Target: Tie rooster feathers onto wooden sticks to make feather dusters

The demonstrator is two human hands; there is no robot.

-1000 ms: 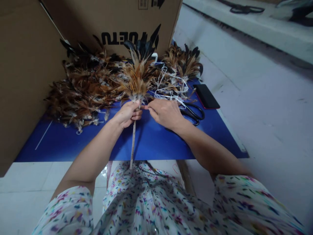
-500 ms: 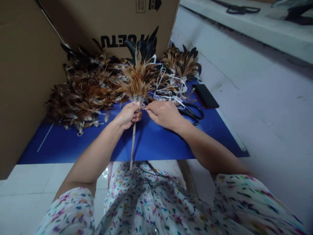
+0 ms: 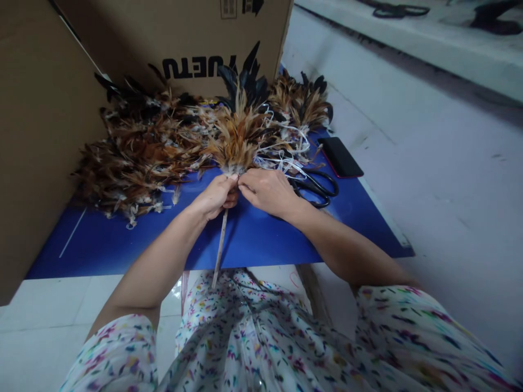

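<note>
A feather duster (image 3: 238, 139) with brown and black feathers leans outward over the table. My left hand (image 3: 216, 197) is closed round its thin stick (image 3: 220, 247), just under the feathers; the stick's lower end points toward my lap. Pressed close beside it, my right hand (image 3: 267, 189) pinches at the base of the feathers. What its fingertips hold is hidden. Black-handled scissors (image 3: 322, 188) lie just right of my right hand, partly covered by it. Tangled white string (image 3: 284, 162) lies between the duster and the scissors.
Loose brown feathers (image 3: 126, 149) are heaped on the blue table (image 3: 269, 247) at left. Another feather bunch (image 3: 300, 103) lies at back right. A phone (image 3: 341, 158) rests near the right edge. Cardboard boxes (image 3: 134, 38) stand behind and left; a ledge (image 3: 433, 46) runs along the right wall.
My right hand has moved left, closing up against my left hand. The feathered head has tipped slightly right and the stick's lower end slightly left. The view has shifted a little.
</note>
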